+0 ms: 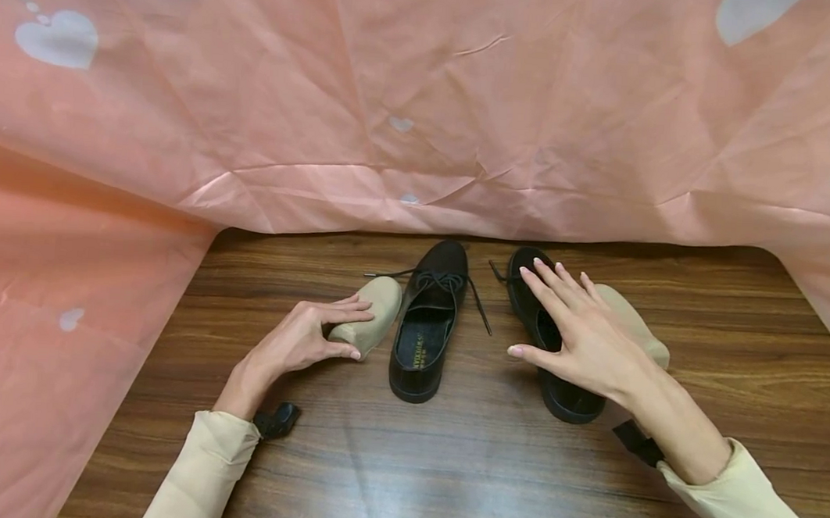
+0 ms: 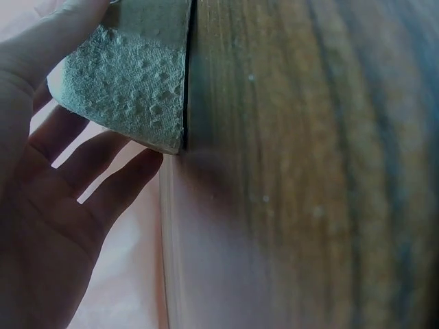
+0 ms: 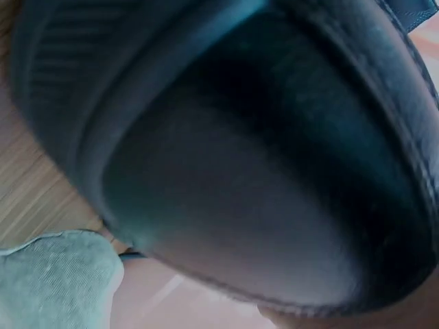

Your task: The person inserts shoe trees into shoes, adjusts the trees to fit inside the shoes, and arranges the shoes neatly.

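Worktop [image 1: 446,464]: two shoes side by side at centre, toes toward the draped sheet [image 1: 423,103] behind. Left shoe [image 1: 427,330] has an insole [image 1: 370,307] just beside it on its left, under the left hand [image 1: 305,339]. Right shoe [image 1: 551,352] lies beneath the right hand [image 1: 587,338], second insole [image 1: 637,321] to its right

Right hand [image 1: 587,338] covers the right shoe [image 1: 570,396] opening; beige insert [image 1: 640,329] at 3 o'clock mostly hidden.
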### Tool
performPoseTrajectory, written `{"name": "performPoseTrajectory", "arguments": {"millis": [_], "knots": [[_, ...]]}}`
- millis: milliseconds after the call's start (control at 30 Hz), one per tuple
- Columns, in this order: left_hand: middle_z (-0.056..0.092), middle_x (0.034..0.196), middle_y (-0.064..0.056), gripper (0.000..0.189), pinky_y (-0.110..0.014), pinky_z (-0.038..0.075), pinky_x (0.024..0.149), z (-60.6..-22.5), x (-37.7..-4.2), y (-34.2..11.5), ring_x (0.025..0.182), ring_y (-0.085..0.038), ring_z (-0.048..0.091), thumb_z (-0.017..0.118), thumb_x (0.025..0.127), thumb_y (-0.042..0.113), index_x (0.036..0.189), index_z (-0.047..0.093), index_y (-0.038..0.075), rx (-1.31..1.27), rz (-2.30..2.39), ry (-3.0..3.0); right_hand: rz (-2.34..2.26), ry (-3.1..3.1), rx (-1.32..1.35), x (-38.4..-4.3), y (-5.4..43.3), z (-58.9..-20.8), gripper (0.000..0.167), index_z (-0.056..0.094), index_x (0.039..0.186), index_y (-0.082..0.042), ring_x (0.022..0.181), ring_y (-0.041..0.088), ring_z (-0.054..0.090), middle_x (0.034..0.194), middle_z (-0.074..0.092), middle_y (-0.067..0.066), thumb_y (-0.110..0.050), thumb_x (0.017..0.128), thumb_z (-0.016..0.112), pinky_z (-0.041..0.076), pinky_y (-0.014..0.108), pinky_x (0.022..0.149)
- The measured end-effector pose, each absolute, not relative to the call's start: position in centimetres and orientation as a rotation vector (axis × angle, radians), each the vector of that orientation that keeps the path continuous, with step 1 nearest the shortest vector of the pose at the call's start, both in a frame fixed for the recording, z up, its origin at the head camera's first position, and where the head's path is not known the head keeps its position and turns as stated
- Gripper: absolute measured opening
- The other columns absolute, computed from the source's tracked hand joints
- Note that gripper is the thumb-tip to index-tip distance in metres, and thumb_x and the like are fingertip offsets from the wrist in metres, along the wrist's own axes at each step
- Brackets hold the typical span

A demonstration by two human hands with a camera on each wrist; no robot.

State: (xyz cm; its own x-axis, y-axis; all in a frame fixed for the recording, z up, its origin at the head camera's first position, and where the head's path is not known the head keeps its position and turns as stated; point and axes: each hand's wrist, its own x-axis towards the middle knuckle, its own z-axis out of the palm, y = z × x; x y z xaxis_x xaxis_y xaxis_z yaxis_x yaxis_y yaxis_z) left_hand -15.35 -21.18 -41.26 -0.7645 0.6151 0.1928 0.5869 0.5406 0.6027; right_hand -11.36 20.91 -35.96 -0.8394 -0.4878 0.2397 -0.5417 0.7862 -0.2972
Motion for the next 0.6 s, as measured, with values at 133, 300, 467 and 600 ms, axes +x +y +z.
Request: {"name": "performPoseTrajectory", "arguments": {"millis": [133,300,467,600], "knots": [[0.06,0.137,0.005,0.061,-0.04,0.044,0.105,-41.4,-15.5,-21.3,0.134,-0.018,0.05,0.09,0.072,0.028,0.129,0.069,0.021,1.075,1.028,2.728,0.531,-2.843,0.826,-11.5,20.4,-35.9,0.098,0.017,0.161,-0.025,0.149,0.037,0.019,0.164,0.019,0.008,-0.059,0.085,0.07,0.011,0.055,0.12],[0.061,0.137,0.006,0.064,-0.041,0.045,0.104,-41.5,-15.8,-21.4,0.132,-0.019,0.051,0.09,0.071,0.029,0.13,0.068,0.022,1.076,1.032,2.74,0.499,-2.824,0.839,-11.7,20.0,-36.0,0.097,0.021,0.16,-0.023,0.147,0.039,0.023,0.163,0.024,0.01,-0.06,0.085,0.069,0.011,0.054,0.12],[0.061,0.136,0.008,0.064,-0.041,0.044,0.105,-41.5,-15.9,-21.6,0.131,-0.018,0.052,0.09,0.07,0.029,0.13,0.069,0.023,1.059,1.035,2.739,0.457,-2.814,0.855,-11.9,19.3,-36.3,0.094,0.027,0.159,-0.021,0.147,0.039,0.024,0.161,0.029,0.01,-0.065,0.085,0.066,0.008,0.049,0.121],[0.062,0.135,0.008,0.061,-0.04,0.044,0.105,-41.7,-16.2,-21.6,0.13,-0.017,0.053,0.089,0.072,0.029,0.13,0.069,0.021,1.096,1.042,2.736,0.435,-2.799,0.852,-12.0,18.6,-36.4,0.093,0.031,0.157,-0.019,0.146,0.038,0.026,0.159,0.032,0.011,-0.066,0.085,0.065,0.009,0.048,0.121]]}}
